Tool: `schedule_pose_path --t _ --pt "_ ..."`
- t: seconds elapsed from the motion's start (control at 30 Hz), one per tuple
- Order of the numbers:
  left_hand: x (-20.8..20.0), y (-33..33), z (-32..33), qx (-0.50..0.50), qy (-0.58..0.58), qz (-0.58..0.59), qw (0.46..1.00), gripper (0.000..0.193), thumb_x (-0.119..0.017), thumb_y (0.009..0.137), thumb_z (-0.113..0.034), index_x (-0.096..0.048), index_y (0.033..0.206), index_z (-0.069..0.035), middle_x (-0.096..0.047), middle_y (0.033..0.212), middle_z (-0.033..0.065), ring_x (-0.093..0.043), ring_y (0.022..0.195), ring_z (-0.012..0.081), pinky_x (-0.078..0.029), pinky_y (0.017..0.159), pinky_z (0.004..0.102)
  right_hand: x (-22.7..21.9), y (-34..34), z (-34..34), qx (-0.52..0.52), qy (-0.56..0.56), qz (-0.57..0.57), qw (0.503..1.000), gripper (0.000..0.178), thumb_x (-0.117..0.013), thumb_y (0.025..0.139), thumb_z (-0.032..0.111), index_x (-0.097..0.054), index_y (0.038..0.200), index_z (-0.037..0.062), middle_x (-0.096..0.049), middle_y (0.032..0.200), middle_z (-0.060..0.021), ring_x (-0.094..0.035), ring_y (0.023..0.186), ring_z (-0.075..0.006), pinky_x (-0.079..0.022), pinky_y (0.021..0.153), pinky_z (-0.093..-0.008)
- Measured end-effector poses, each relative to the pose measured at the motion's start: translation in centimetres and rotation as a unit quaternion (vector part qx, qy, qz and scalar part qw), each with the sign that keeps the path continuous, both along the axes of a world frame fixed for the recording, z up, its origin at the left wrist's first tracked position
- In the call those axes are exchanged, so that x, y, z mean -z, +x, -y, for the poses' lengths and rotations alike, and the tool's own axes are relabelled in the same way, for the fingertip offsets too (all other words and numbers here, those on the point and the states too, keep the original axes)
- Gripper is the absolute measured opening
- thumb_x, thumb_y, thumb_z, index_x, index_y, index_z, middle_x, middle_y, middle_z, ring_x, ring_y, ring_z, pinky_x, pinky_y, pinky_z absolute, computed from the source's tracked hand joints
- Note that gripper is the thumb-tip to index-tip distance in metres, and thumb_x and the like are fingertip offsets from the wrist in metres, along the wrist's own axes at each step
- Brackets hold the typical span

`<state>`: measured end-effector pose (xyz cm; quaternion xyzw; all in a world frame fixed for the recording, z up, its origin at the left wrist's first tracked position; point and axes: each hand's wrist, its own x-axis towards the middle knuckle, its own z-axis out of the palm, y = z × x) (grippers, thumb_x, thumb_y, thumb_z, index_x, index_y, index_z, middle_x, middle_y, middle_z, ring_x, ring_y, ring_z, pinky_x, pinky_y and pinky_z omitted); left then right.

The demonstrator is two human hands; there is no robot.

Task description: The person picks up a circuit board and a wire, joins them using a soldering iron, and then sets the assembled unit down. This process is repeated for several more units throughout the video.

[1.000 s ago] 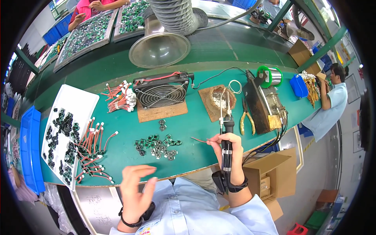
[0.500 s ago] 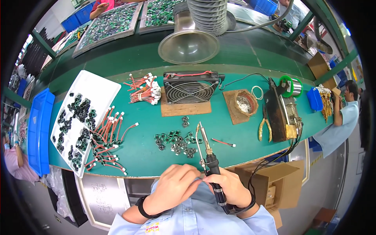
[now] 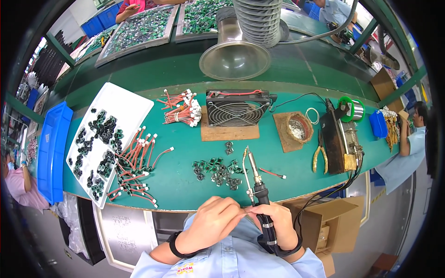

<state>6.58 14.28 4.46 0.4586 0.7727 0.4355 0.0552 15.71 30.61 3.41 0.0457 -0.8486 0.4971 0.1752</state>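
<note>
My right hand (image 3: 277,227) is wrapped round the black handle of a soldering iron (image 3: 262,197), whose metal tip and thin side feed tube point up and away over the bench edge. Close against it, my left hand (image 3: 214,224) has its fingers pressed together, the fingertips meeting those of my right hand. Whatever lies in that pinch is hidden. Beyond the iron's tip sits a loose group of small green and black circuit parts (image 3: 218,171). One short red and black wire lead with a white connector (image 3: 272,173) lies right of the tip.
A white tray (image 3: 130,99) of black parts stands left, with connector leads (image 3: 141,153) beside it. A fan (image 3: 238,109) and a metal fume hood (image 3: 235,60) are at the back. Right are a solder pot (image 3: 299,128), pliers (image 3: 320,155), a solder spool (image 3: 352,110) and the iron's station (image 3: 333,139).
The whole scene has shifted slightly right and down in the view. My hands stay together, with the iron in my right hand; nothing on the bench has visibly moved.
</note>
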Motion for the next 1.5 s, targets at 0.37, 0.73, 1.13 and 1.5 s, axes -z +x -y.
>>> schedule_pose_path --t 0.37,0.73,1.13,1.5 --pt "1.6 -3.3 1.0 -0.274 -0.098 -0.036 0.956 0.038 -0.070 0.069 -0.008 -0.056 0.104 -0.003 -0.053 0.079 0.0124 -0.051 0.069 0.0286 -0.041 0.063 0.0380 -1.2 1.5 -1.7 0.027 -0.118 0.137 0.983 0.027 -0.049 0.084 0.004 -0.057 0.110 0.0074 -0.058 0.086 -0.0042 -0.056 0.078 -0.0133 -0.046 0.071 -0.0243" --pt "-0.1 -2.6 1.1 -0.225 -0.201 -0.087 0.949 0.023 -0.058 0.086 -0.020 -0.052 0.092 0.002 -0.050 0.083 0.0206 -0.051 0.076 0.0392 -0.042 0.067 0.0441 -1.6 1.8 -2.4 0.012 -0.231 0.065 0.971 0.030 -0.049 0.084 -0.001 -0.050 0.112 0.0087 -0.053 0.094 -0.0046 -0.053 0.078 -0.0123 -0.044 0.071 -0.0212" --pt "-3.1 -1.0 2.6 -0.210 -0.083 0.095 0.970 0.021 -0.053 0.090 -0.009 -0.053 0.107 0.003 -0.057 0.096 0.0137 -0.056 0.084 0.0215 -0.045 0.074 0.0302 -0.8 -0.4 -0.4 0.094 -0.244 -0.027 0.965 0.035 -0.061 0.074 -0.010 -0.052 0.104 0.0063 -0.058 0.092 -0.0038 -0.057 0.077 -0.0154 -0.045 0.071 -0.0227" --pt "-1.4 0.6 -1.7 -0.039 0.246 0.532 0.809 0.016 -0.053 0.087 -0.013 -0.050 0.098 -0.001 -0.053 0.095 0.0100 -0.054 0.080 0.0181 -0.046 0.070 0.0310 -3.0 -1.2 0.1 0.114 -0.197 -0.052 0.972 0.039 -0.067 0.077 -0.006 -0.043 0.105 0.0063 -0.059 0.086 -0.0079 -0.059 0.077 -0.0111 -0.048 0.065 -0.0240"
